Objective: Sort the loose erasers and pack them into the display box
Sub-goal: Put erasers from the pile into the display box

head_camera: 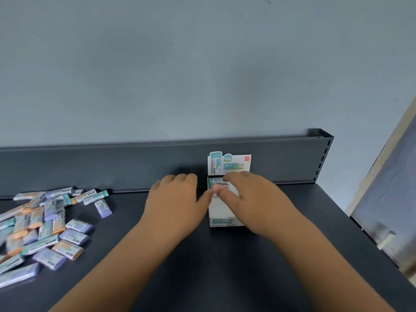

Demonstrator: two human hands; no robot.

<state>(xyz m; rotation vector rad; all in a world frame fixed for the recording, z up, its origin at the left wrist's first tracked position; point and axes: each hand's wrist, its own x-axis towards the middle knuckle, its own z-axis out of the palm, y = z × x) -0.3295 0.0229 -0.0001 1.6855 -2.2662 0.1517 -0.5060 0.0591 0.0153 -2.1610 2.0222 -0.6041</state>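
Note:
A white display box (221, 218) with a teal printed header card stands against the shelf's back rail. My right hand (254, 199) lies over the box's open top, its fingers curled down onto the wrapped erasers inside, and a teal-ended eraser (212, 181) shows at the back. My left hand (177, 199) rests on the shelf beside the box's left wall, thumb touching the box. A heap of loose erasers (45, 224) in purple, orange and teal wrappers lies at the far left.
The dark shelf (225, 278) has a raised back rail (135, 163) and ends at a right edge near a slotted upright (324, 154). A grey wall rises behind. Bare shelf surface lies between the heap and the box.

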